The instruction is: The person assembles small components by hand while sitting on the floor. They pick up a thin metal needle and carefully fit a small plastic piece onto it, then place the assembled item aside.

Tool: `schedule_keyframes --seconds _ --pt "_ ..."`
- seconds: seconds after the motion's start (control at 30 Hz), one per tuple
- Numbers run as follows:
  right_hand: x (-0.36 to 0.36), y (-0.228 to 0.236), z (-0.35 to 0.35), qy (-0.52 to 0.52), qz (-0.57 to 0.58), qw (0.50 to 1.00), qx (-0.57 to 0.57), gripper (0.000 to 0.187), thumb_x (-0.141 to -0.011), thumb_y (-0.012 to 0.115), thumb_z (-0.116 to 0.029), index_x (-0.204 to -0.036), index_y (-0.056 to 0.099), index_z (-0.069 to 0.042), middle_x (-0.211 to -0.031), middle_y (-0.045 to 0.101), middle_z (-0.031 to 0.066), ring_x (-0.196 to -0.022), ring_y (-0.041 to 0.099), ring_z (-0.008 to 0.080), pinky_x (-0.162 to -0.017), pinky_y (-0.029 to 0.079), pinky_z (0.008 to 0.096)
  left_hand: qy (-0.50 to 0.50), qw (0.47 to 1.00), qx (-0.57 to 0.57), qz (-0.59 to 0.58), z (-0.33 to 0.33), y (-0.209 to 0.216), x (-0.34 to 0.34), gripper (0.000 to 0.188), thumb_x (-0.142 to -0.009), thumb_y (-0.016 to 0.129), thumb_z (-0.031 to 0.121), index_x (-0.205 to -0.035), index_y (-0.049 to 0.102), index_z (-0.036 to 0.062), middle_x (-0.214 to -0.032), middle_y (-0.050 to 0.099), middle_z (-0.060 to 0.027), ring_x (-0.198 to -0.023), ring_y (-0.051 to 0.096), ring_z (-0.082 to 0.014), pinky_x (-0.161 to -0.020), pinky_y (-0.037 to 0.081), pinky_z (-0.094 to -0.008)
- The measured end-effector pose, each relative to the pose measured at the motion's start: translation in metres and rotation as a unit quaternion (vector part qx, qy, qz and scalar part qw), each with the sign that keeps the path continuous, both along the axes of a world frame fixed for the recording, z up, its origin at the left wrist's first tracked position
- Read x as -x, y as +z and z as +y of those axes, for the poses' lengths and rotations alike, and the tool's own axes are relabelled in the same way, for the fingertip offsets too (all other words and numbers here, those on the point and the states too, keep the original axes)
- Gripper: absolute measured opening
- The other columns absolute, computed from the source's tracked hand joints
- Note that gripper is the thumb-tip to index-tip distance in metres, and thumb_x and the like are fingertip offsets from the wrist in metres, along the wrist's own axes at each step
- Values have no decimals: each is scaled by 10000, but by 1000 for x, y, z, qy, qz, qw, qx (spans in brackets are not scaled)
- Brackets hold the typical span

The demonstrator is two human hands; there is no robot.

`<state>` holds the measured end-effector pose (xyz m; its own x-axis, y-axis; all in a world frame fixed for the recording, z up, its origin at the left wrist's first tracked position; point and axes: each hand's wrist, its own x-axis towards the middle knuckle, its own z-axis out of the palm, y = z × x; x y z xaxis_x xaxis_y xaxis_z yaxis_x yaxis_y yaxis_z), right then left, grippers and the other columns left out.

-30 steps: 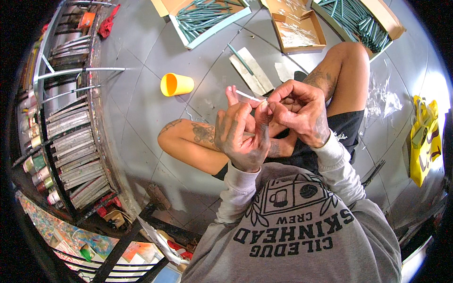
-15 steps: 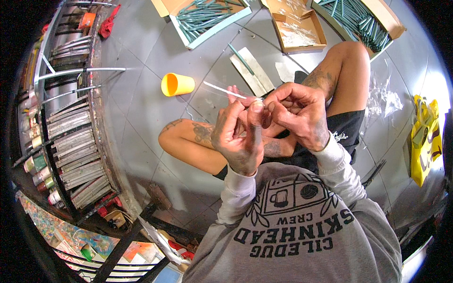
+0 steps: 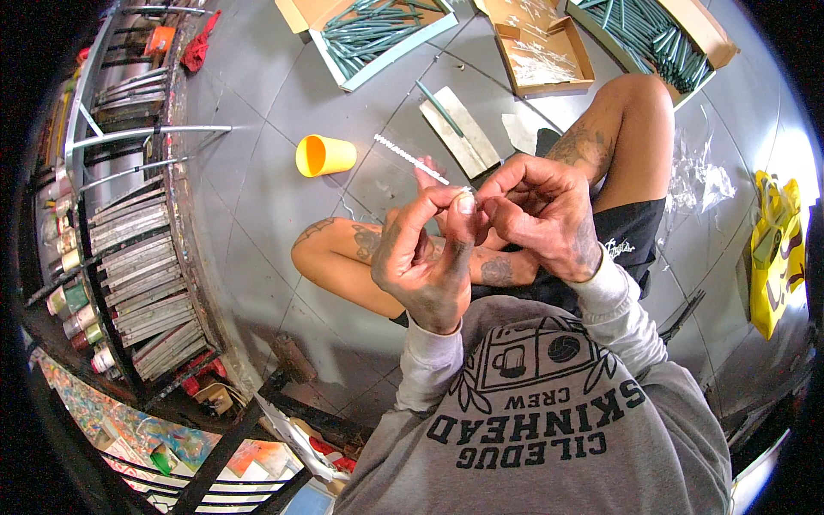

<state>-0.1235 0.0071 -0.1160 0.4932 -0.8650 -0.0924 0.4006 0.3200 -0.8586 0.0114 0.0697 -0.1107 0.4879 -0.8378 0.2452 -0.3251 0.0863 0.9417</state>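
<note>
A thin white strip with ridged edges (image 3: 400, 153) slants up and left from my fingers above my crossed legs. My left hand (image 3: 429, 253) pinches its lower end between thumb and forefinger. My right hand (image 3: 549, 215) is closed beside it, its thumb and fingertips pressed together near the same end. What those right fingertips hold is hidden. Just beyond my hands, a dark green pen-like stick (image 3: 440, 109) lies across a pale flat board (image 3: 470, 148) on the floor. A scrap of white paper (image 3: 520, 131) lies beside the board.
Open cardboard boxes of green sticks stand at the far middle (image 3: 347, 83) and far right (image 3: 705, 79). Between them is a box of small white pieces (image 3: 549, 88). A yellow cup (image 3: 326, 156), a shelf rack (image 3: 120, 257), clear plastic scraps (image 3: 699, 180) and a yellow bag (image 3: 772, 257) surround me.
My left hand has shifted slightly left and down. The white strip has turned, and its ridges show more clearly. My right hand stays close to the strip's lower end.
</note>
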Motion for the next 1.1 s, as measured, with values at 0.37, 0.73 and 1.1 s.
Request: schedule_keyframes --seconds 0.37,0.73,1.1 --pt "-1 6 4 -19 24 999 16 80 -845 703 14 -813 633 34 -825 680 44 -799 613 62 -714 533 219 -17 971 16 -239 3 17 -9 194 -769 805 71 -947 731 93 -839 728 9 -634 522 -127 -605 366 -288" --pt "-4 10 5 -45 50 997 36 81 -850 687 28 -804 620 31 -797 663 30 -777 608 59 -696 531 220 -28 954 56 -294 1 20 -11 223 -734 828 68 -935 735 92 -862 738 13 -615 548 -112 -603 349 -281" --pt "-10 5 14 -7 -105 994 -40 99 -864 657 25 -945 603 44 -846 694 95 -814 672 153 -943 484 302 15 994 20 105 6 6 -6 176 -856 743 56 -994 680 -35 -853 648 -47 -798 601 -113 -675 494 -234"
